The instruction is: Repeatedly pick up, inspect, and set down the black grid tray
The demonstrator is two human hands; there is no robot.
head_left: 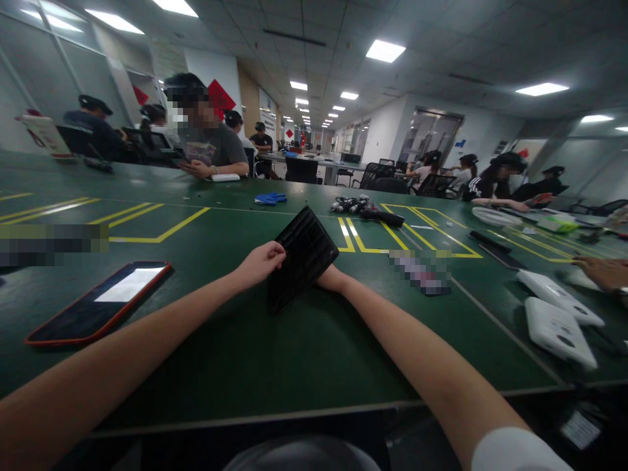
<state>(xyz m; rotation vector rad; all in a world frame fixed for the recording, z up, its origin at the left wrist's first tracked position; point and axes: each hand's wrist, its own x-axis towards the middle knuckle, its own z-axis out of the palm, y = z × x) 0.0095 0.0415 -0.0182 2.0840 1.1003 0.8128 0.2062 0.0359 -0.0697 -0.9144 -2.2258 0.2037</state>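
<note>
Head view: hands (pixel 262 260) grip ribbed black slab (pixel 300 256).

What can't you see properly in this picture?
- Right hand, head view: mostly hidden behind the black ribbed rectangular tray it holds.
- Tray's far face: turned away.
- Left hand fingertips: tucked behind the tray's edge.
- Label on the green table: blurred out.
- Small dark parts beyond: too small to name.

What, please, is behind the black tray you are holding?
Behind the black tray the right hand is mostly covered; only its wrist shows. The left hand holds its near edge.
</note>
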